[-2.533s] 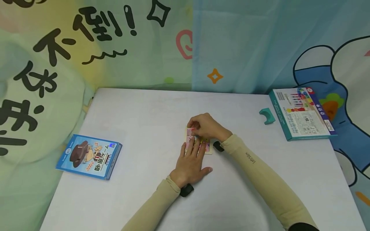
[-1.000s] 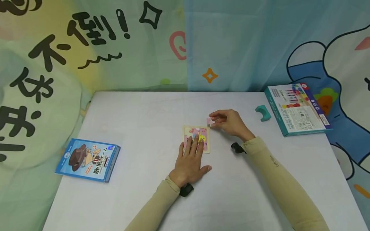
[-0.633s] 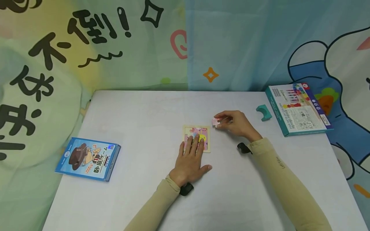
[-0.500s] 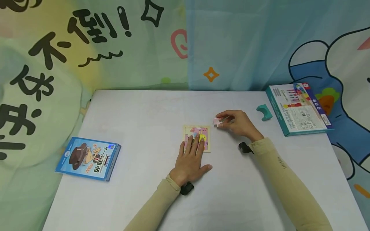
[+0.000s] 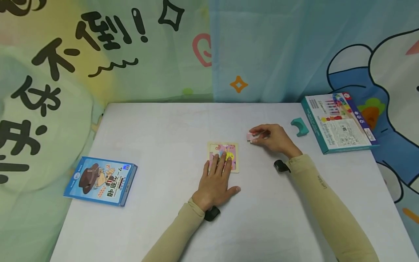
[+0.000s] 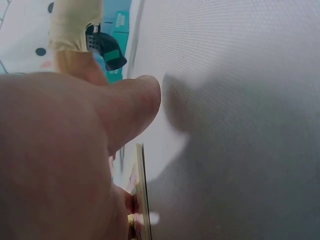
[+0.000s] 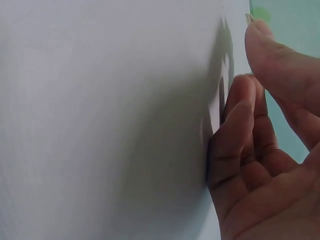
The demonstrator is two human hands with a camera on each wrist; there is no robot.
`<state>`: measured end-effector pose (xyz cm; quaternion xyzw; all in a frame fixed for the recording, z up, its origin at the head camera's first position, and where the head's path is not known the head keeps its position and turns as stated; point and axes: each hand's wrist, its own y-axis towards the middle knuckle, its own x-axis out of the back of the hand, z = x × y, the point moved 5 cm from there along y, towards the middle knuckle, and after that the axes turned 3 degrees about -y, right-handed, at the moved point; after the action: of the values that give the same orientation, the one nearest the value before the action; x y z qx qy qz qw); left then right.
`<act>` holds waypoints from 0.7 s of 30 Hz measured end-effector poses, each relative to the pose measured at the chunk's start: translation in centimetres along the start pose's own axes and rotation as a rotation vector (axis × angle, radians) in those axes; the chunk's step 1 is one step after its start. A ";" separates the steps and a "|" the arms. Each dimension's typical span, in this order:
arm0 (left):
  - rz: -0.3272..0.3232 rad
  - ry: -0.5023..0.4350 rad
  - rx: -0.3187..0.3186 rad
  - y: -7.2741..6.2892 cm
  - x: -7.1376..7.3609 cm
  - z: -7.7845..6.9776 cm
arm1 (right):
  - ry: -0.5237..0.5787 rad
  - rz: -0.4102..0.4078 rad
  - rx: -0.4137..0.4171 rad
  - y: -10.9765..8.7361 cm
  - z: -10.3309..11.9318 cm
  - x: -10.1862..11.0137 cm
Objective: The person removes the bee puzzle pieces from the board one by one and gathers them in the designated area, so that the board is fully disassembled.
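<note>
A small jigsaw puzzle [image 5: 235, 168] in a cream frame, printed in pink and yellow, lies flat mid-table. My left hand [image 5: 214, 185] rests over its lower left part, fingers straight and thumb spread, hiding some of the picture. The left wrist view catches that thumb [image 6: 135, 105] and the puzzle's thin edge [image 6: 142, 192]. To the right of the puzzle, just over the table, my right hand [image 5: 273, 138] holds a small pink puzzle piece [image 5: 250, 137] at its fingertips. Bent fingers and the thumb show in the right wrist view, where the piece cannot be made out clearly.
On the left of the white table [image 5: 163, 138] lies a blue game box [image 5: 101, 181]. A teal box with a white face [image 5: 340, 123] lies at the back right. Beside it sits a teal arch-shaped block [image 5: 300, 127], not far from my right hand.
My right hand has lifted the pink piece away from the top of the puzzle and carried it to the right, uncovering the frame. My left hand has stayed in place.
</note>
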<state>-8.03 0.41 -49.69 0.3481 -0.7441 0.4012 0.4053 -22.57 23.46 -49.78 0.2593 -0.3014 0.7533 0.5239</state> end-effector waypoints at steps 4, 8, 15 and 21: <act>-0.002 -0.007 -0.002 0.0 0.1 -0.1 | -0.004 0.003 -0.011 -0.1 -0.4 0.2; -0.006 -0.012 -0.005 0.0 0.2 -0.1 | -0.005 0.009 -0.029 -0.2 -0.7 0.3; -0.017 -0.008 -0.008 0.1 0.2 0.0 | -0.010 0.007 -0.008 0.0 -0.8 0.2; -0.016 -0.008 -0.006 0.1 0.0 0.0 | -0.031 0.006 0.004 0.3 -0.5 -0.1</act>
<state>-8.11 0.45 -49.74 0.3545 -0.7441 0.3944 0.4064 -22.84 23.73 -50.22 0.2713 -0.3087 0.7513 0.5163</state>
